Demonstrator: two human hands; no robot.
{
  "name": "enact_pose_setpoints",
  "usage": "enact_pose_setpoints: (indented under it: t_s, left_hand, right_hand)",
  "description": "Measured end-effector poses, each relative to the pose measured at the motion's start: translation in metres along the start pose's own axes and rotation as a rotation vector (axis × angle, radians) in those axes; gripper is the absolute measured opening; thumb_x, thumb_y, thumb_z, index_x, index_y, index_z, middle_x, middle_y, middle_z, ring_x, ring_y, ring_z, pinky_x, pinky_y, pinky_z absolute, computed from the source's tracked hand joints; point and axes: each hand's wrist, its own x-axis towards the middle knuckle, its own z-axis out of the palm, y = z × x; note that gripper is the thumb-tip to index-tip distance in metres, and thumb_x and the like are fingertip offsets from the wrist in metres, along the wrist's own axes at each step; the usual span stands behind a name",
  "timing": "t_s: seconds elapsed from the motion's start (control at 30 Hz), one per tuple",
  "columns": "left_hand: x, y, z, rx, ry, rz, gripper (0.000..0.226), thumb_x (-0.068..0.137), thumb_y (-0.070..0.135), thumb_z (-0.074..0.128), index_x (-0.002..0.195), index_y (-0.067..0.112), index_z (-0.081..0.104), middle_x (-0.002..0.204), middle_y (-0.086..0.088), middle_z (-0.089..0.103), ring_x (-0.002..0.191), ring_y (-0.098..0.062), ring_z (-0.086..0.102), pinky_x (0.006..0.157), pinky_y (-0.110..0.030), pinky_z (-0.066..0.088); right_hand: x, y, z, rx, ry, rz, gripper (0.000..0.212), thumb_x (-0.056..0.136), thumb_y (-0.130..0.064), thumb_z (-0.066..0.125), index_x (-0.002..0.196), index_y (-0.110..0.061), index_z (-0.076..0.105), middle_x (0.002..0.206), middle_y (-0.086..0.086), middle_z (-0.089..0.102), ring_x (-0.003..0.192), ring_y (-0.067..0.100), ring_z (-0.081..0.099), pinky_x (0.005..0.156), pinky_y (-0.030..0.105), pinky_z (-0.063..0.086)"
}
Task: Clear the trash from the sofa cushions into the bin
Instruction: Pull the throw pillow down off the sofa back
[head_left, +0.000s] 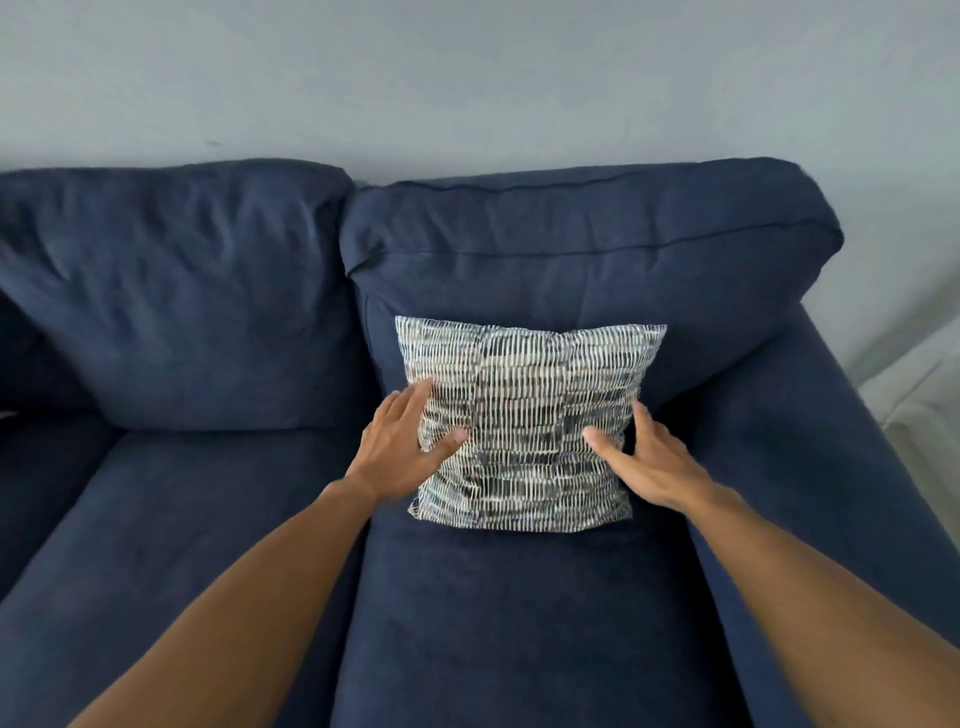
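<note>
A dark blue sofa (498, 597) fills the view. A black-and-white patterned throw pillow (524, 415) leans upright against the right back cushion (587, 249). My left hand (400, 447) lies on the pillow's left edge, fingers spread, thumb on its front. My right hand (644, 457) touches the pillow's right edge in the same way, thumb on the front. Neither hand clearly grips the pillow. No trash and no bin are in view.
The sofa's right armrest (831, 441) runs along the right side, with pale floor or fabric (924, 405) beyond it. The left seat cushion (171, 545) and left back cushion (182, 301) lie to the left. A grey wall (467, 78) stands behind.
</note>
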Motion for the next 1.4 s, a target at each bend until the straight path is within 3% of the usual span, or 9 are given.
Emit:
enact_pose_setpoints:
  t_s: [0.37, 0.47, 0.63, 0.8, 0.9, 1.07, 1.17, 1.33, 1.4]
  left_hand:
    - [0.054, -0.05, 0.075, -0.378, 0.053, -0.152, 0.112, 0.077, 0.081, 0.058, 0.157, 0.037, -0.006, 0.16, 0.004, 0.037, 0.146, -0.021, 0.037, 0.117, -0.053, 0.035]
    - [0.066, -0.06, 0.091, -0.434, 0.048, -0.169, 0.11, 0.076, 0.082, 0.058, 0.157, 0.038, -0.002, 0.158, 0.006, 0.04, 0.144, -0.021, 0.041, 0.117, -0.053, 0.034]
    - [0.072, -0.065, 0.11, -0.479, 0.06, -0.197, 0.1, 0.077, 0.082, 0.055, 0.155, 0.037, 0.011, 0.141, 0.008, 0.057, 0.107, -0.007, 0.062, 0.107, -0.047, 0.046]
    - [0.072, -0.064, 0.116, -0.512, 0.075, -0.173, 0.085, 0.083, 0.074, 0.057, 0.151, 0.035, 0.024, 0.139, 0.012, 0.057, 0.119, -0.015, 0.06, 0.109, -0.046, 0.045]
    - [0.069, -0.059, 0.11, -0.505, 0.086, -0.159, 0.083, 0.083, 0.076, 0.055, 0.15, 0.034, 0.029, 0.136, 0.015, 0.058, 0.117, -0.012, 0.062, 0.107, -0.044, 0.047]
    - [0.061, -0.046, 0.099, -0.48, 0.129, -0.141, 0.079, 0.086, 0.074, 0.051, 0.149, 0.03, 0.035, 0.116, 0.011, 0.066, 0.113, -0.02, 0.064, 0.103, -0.045, 0.05]
    - [0.051, -0.033, 0.091, -0.47, 0.163, -0.144, 0.072, 0.089, 0.072, 0.05, 0.147, 0.03, 0.039, 0.113, 0.006, 0.068, 0.109, -0.022, 0.065, 0.1, -0.045, 0.051]
    - [0.028, -0.013, 0.074, -0.443, 0.166, -0.13, 0.07, 0.087, 0.078, 0.046, 0.14, 0.033, 0.046, 0.085, 0.008, 0.061, 0.094, -0.028, 0.065, 0.093, -0.044, 0.053]
    - [0.014, -0.007, 0.071, -0.43, 0.159, -0.131, 0.067, 0.087, 0.079, 0.045, 0.135, 0.032, 0.051, 0.084, 0.004, 0.059, 0.102, -0.033, 0.065, 0.095, -0.046, 0.052]
  right_hand:
    - [0.087, 0.031, 0.052, 0.151, 0.046, 0.071, 0.121, 0.064, -0.097, 0.029, 0.152, -0.029, -0.019, 0.164, 0.007, 0.014, 0.144, 0.036, 0.027, 0.113, 0.058, 0.027]
    - [0.105, 0.035, 0.065, 0.199, 0.056, 0.064, 0.116, 0.07, -0.092, 0.031, 0.151, -0.027, -0.02, 0.162, 0.009, 0.018, 0.142, 0.037, 0.03, 0.113, 0.054, 0.028]
    - [0.121, 0.04, 0.086, 0.386, 0.12, -0.005, 0.11, 0.073, -0.088, 0.039, 0.153, -0.032, -0.01, 0.162, 0.002, 0.021, 0.143, 0.031, 0.031, 0.116, 0.047, 0.023]
    - [0.118, 0.035, 0.093, 0.533, 0.191, -0.071, 0.093, 0.082, -0.072, 0.048, 0.153, -0.032, 0.004, 0.157, -0.004, 0.031, 0.141, 0.023, 0.033, 0.112, 0.037, 0.024]
    - [0.113, 0.032, 0.091, 0.526, 0.199, -0.025, 0.095, 0.082, -0.074, 0.046, 0.154, -0.026, 0.006, 0.155, 0.004, 0.035, 0.139, 0.029, 0.037, 0.113, 0.042, 0.028]
    - [0.106, 0.028, 0.086, 0.471, 0.192, 0.05, 0.113, 0.066, -0.095, 0.038, 0.152, -0.027, 0.009, 0.14, 0.011, 0.049, 0.128, 0.033, 0.048, 0.108, 0.057, 0.038]
    - [0.091, 0.026, 0.075, 0.452, 0.202, 0.046, 0.114, 0.066, -0.096, 0.036, 0.151, -0.024, 0.012, 0.105, 0.003, 0.053, 0.106, 0.029, 0.057, 0.102, 0.057, 0.045]
    - [0.053, 0.022, 0.054, 0.442, 0.26, -0.054, 0.102, 0.073, -0.088, 0.039, 0.149, -0.023, 0.022, 0.1, -0.001, 0.063, 0.093, 0.018, 0.062, 0.103, 0.05, 0.043]
    - [0.039, 0.025, 0.052, 0.445, 0.261, -0.067, 0.101, 0.074, -0.088, 0.039, 0.149, -0.024, 0.022, 0.1, -0.005, 0.062, 0.094, 0.018, 0.06, 0.104, 0.049, 0.043]
